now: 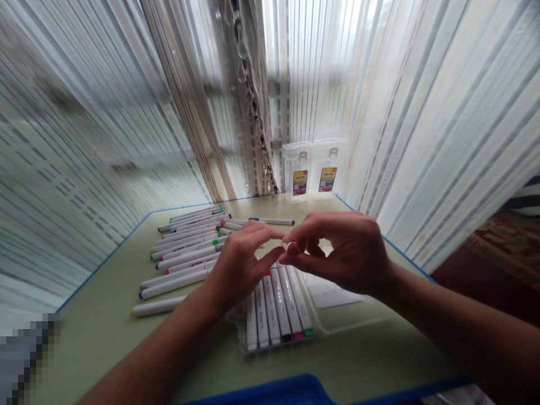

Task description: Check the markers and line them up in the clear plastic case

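Note:
Above an open clear plastic case (278, 350), my right hand (343, 247) pinches a white marker (288, 246), which points nearly end-on toward me. Opposite it, my left hand (242, 256) has its thumb and fingertips closed at the same marker's left side. Most of the marker is hidden by the fingers. Several white markers (274, 309) lie side by side in the case below, with black, pink and green showing at some near ends. To the right, the case's transparent lid (350, 327) lies flat, a white sheet (333, 293) in it.
Loose markers (188, 259) with varied cap colours lie in rows on the left of the pale green table (101, 320). A blue-capped marker (274, 221) lies farther back. Two clear labelled cases (300, 154) stand upright before the string curtain (379, 101).

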Demonstrator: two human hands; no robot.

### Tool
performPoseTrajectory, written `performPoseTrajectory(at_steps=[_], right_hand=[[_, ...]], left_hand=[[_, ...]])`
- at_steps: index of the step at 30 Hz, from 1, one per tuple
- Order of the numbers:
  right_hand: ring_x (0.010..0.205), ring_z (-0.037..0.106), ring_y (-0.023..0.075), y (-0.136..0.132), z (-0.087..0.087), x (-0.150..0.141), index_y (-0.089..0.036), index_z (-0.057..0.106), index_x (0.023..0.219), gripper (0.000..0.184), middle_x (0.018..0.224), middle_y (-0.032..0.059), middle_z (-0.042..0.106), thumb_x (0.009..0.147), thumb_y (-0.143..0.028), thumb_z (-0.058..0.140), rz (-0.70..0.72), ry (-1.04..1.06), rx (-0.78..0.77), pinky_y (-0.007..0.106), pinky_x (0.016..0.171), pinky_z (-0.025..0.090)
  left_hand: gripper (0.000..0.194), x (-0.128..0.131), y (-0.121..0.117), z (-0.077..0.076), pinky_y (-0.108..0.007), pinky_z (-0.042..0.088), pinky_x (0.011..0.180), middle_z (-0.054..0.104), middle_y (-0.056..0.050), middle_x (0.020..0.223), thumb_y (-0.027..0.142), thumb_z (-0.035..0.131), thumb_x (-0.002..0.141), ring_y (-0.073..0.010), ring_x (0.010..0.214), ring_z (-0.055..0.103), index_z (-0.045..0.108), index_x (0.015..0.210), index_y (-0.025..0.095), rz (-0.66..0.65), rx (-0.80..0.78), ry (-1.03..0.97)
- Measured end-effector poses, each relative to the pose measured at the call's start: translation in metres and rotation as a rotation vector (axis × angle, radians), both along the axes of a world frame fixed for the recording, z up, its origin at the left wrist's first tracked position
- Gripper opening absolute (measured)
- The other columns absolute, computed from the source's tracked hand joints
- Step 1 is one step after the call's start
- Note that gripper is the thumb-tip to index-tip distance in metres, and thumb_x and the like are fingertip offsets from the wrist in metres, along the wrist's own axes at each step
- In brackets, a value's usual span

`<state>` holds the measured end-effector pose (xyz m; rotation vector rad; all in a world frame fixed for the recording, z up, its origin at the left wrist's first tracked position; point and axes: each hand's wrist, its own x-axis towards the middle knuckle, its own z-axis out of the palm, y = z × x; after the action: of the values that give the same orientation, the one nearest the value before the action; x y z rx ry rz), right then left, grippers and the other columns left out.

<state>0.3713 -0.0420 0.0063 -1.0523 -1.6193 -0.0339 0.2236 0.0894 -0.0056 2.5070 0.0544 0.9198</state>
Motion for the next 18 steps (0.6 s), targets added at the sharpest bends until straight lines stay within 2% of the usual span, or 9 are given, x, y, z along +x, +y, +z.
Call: performPoseTrajectory(at_steps=[18], right_hand=[[0.048, 0.053, 0.0052, -0.0031, 0.0025, -0.0019, -0.017, 0.071, 0.082, 0.011, 0.063, -0.0032, 0.066, 0.078, -0.015, 0.081, 0.0, -0.054, 0.005, 0.02, 0.047, 0.044]], left_hand=[[0.014, -0.0001, -0.0035, 0.002, -0.036, 0.051, 0.084, 0.077, -0.008, 0.094, 0.013, 0.062, 0.088, -0.0231, 0.091, 0.069, 0.075, 0.093, 0.017, 0.008, -0.018, 0.037]])
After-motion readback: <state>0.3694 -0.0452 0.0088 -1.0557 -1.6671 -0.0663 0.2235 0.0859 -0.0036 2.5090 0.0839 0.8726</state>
